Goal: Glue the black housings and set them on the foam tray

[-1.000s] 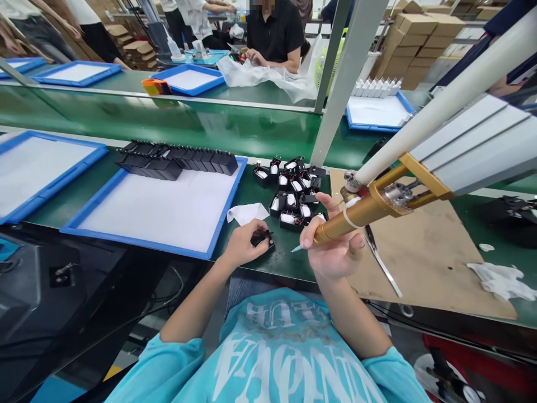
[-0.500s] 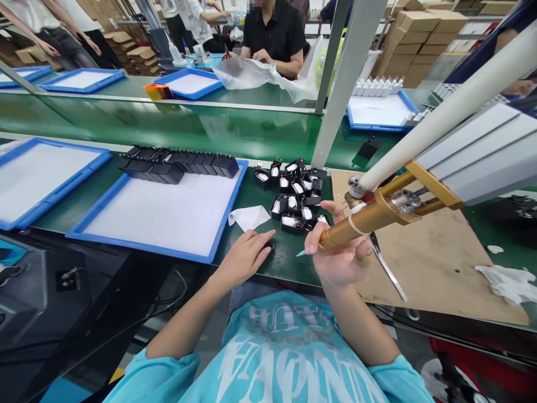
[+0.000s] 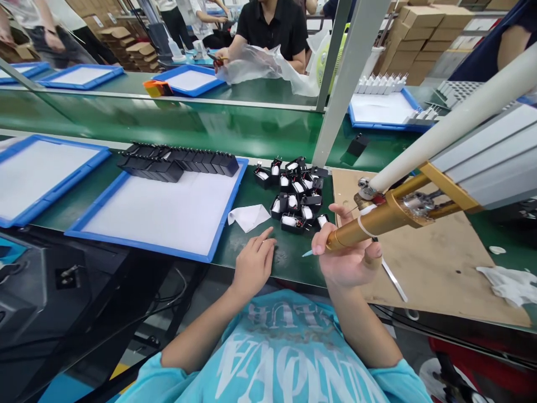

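Note:
My right hand (image 3: 347,262) is wrapped round a gold dispensing gun (image 3: 369,225). A light-blue nozzle (image 3: 307,253) sticks out of its front end and points left above the green bench. My left hand (image 3: 254,262) lies low over the bench edge with its fingers stretched forward; nothing shows in it, though its underside is hidden. Just beyond those fingertips is a white cloth (image 3: 249,217). Between and beyond the hands sits a cluster of open black cases (image 3: 293,196) with white parts and wires inside.
A blue-rimmed tray (image 3: 212,254) on the left bears rows of black cases (image 3: 210,162). Brown board (image 3: 436,268) covers the right side, with metal tweezers (image 3: 394,280) on it. A grey post (image 3: 342,84) rises behind. Across the bench sits a co-worker in black (image 3: 272,28).
My left hand has turned upright and shifted slightly right; the small dark thing seen beneath its fingers no longer shows. My right hand and the dispensing gun have moved a little right.

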Available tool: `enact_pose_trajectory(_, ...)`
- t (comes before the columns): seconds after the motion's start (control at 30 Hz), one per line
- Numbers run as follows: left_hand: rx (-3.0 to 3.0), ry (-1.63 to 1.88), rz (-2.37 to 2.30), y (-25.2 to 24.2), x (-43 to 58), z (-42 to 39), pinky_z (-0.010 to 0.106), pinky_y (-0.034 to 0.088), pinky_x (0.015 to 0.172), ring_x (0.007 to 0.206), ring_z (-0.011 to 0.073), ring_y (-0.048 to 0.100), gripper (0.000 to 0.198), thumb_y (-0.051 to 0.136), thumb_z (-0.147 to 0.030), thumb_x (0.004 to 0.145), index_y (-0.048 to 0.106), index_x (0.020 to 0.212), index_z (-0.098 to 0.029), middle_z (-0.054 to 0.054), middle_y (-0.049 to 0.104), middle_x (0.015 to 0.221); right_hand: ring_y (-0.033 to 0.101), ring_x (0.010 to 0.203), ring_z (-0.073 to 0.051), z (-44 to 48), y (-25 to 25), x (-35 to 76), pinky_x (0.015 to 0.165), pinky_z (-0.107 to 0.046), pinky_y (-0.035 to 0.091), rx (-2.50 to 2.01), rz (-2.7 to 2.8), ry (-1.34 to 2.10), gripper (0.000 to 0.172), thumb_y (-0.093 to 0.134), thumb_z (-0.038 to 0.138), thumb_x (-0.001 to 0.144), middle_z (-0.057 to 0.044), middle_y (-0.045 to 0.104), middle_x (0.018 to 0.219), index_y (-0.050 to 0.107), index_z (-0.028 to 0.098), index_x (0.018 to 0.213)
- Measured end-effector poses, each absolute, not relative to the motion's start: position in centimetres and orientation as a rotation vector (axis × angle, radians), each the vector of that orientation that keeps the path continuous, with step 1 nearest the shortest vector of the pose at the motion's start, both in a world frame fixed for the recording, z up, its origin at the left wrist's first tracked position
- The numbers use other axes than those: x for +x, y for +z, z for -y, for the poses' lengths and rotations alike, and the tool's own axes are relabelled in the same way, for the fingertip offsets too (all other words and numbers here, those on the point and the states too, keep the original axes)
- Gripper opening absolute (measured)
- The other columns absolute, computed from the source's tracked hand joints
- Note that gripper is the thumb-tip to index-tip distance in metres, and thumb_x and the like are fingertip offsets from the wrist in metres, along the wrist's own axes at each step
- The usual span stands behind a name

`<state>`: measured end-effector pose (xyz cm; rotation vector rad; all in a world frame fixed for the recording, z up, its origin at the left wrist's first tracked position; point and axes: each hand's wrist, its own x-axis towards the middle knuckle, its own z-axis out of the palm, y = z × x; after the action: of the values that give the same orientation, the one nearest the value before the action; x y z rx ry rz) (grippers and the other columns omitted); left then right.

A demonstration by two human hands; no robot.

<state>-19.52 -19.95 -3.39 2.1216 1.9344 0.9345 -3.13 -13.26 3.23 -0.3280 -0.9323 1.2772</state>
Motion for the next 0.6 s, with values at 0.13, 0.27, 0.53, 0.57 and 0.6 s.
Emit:
enact_pose_trajectory(0.13, 2.105, 0.896, -1.834, -2.9, -20.2, 20.0, 0.035, 0.050, 0.094, 0.113, 0.0204, 0.061, 0.026, 0.037, -0.017, 0.098, 0.060, 0.109, -0.022, 0.006, 0.061, 0.132, 0.057, 0.044, -0.011, 13.3, 3.2, -2.8, 0.031, -0.029, 0.040, -0.318, 0.914, 1.276, 0.036, 0.049, 0.056, 0.083, -0.005, 0.061, 0.114, 0.058, 0.028, 0.105)
enact_pose_trajectory(0.27, 2.306, 0.519, -1.969, -3.0, -20.9, 20.1, 0.034, 0.055, 0.077, 0.102, 0.0246, 0.065, 0.028, 0.049, -0.030, 0.095, 0.055, 0.120, -0.021, 0.012, 0.060, 0.132, 0.057, 0.043, -0.011, 13.4, 3.1, -2.5, 0.031, -0.028, 0.038, -0.324, 0.925, 1.258, 0.035, 0.048, 0.056, 0.084, -0.004, 0.062, 0.113, 0.059, 0.029, 0.103)
enact_pose_trajectory(0.53, 2.162, 0.520, -2.339, -1.3, -30.7, 18.1, 0.038, 0.053, 0.075, 0.095, 0.0293, 0.066, 0.041, 0.040, -0.037, 0.096, 0.046, 0.132, -0.018, 0.014, 0.065, 0.113, 0.057, 0.042, -0.010, 13.4, 2.8, -1.6, 0.032, -0.028, 0.039, -0.371, 0.962, 1.228, 0.037, 0.048, 0.057, 0.082, -0.005, 0.061, 0.121, 0.057, 0.032, 0.109)
enact_pose_trajectory(0.57, 2.116, 0.513, -2.391, -1.1, -32.7, 17.7, 0.039, 0.053, 0.075, 0.096, 0.0305, 0.066, 0.045, 0.039, -0.039, 0.095, 0.044, 0.134, -0.017, 0.015, 0.064, 0.115, 0.057, 0.042, -0.010, 13.4, 2.8, -1.5, 0.032, -0.028, 0.039, -0.373, 0.960, 1.222, 0.037, 0.048, 0.056, 0.083, -0.005, 0.061, 0.120, 0.057, 0.032, 0.108)
enact_pose_trajectory(0.6, 2.098, 0.488, -2.390, -1.0, -34.6, 17.2, 0.040, 0.052, 0.077, 0.099, 0.0314, 0.065, 0.047, 0.037, -0.039, 0.094, 0.043, 0.135, -0.016, 0.016, 0.062, 0.118, 0.057, 0.042, -0.010, 13.4, 2.8, -1.5, 0.032, -0.028, 0.039, -0.375, 0.956, 1.218, 0.036, 0.048, 0.056, 0.083, -0.005, 0.062, 0.120, 0.057, 0.031, 0.107)
